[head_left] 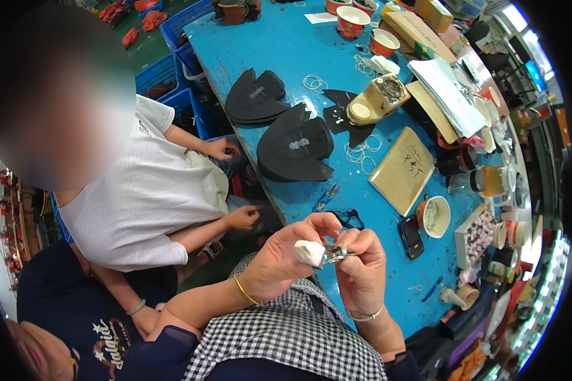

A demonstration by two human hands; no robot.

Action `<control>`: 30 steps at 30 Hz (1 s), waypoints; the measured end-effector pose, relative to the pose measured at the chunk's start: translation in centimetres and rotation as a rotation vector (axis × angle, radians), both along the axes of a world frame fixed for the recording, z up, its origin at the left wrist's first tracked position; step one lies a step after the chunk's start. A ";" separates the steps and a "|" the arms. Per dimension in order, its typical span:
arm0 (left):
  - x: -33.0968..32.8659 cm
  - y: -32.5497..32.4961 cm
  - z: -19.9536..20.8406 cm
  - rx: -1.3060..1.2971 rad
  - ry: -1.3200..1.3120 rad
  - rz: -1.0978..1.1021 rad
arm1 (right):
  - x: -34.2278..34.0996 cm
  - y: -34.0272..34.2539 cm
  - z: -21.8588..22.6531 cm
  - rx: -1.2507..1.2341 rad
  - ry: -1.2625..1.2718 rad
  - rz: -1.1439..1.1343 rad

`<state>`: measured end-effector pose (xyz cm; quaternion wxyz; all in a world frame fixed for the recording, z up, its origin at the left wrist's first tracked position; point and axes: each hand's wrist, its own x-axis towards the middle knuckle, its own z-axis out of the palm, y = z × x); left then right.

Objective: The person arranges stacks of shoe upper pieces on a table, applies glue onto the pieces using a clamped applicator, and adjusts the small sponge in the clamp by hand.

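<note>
My left hand is closed around a small white lump with a rough, crumbly-looking surface. A small shiny metal piece spans the gap between my two hands. My right hand pinches its far end between thumb and fingers; its exact kind is too small to make out. Both hands are raised over the near edge of the blue table. Just beyond them on the table are a black strap loop and blue-handled thread snips.
Stacked black curved pieces lie at the table's left edge. To the right are a gold board, a phone and a bowl. Papers and jars crowd the far right. A person in a white shirt sits close left.
</note>
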<state>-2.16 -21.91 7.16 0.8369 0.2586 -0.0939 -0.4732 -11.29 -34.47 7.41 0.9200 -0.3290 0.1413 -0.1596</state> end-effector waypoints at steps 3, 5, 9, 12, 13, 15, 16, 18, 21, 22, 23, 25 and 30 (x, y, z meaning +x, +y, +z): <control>0.1 0.1 -0.3 0.018 -0.132 0.032 | 0.0 -0.2 -0.1 0.008 -0.004 0.036; 0.2 0.0 -0.7 0.000 -0.182 0.050 | -0.1 -0.4 -0.2 0.026 -0.005 0.058; 0.4 -0.1 -1.1 0.022 -0.331 0.108 | -0.3 -0.4 -0.3 0.052 0.012 0.096; 0.7 -0.3 -1.1 0.046 -0.404 0.131 | -0.4 -0.4 -0.8 0.064 0.035 0.082; 0.7 -0.2 -1.0 0.063 -0.440 0.155 | -0.5 -0.4 -0.8 0.064 0.039 0.088; 1.1 0.0 -0.9 0.073 -0.484 0.148 | -0.5 -0.4 -0.9 0.048 0.033 0.094; 1.3 0.0 -0.7 0.082 -0.535 0.133 | -0.6 -0.5 -0.8 0.053 0.037 0.100; 1.3 -0.2 -0.7 0.035 -0.499 0.118 | -0.9 -0.6 -0.6 0.055 0.048 0.096; 1.7 -0.2 -0.3 -0.026 -0.493 0.127 | -0.9 -0.6 -0.8 0.043 0.058 0.110; 1.8 -0.2 0.2 0.007 -0.521 0.118 | -0.9 -0.6 -0.9 0.045 0.064 0.113; 2.1 -0.1 0.4 0.040 -0.548 0.108 | -1.0 -0.5 -0.9 0.059 0.070 0.114; 3.4 0.5 0.2 0.065 -0.732 0.034 | -1.2 -0.6 -0.9 0.077 0.084 0.114; 4.1 0.6 0.4 0.224 -1.052 0.102 | -1.5 -0.9 -0.9 0.168 0.135 0.157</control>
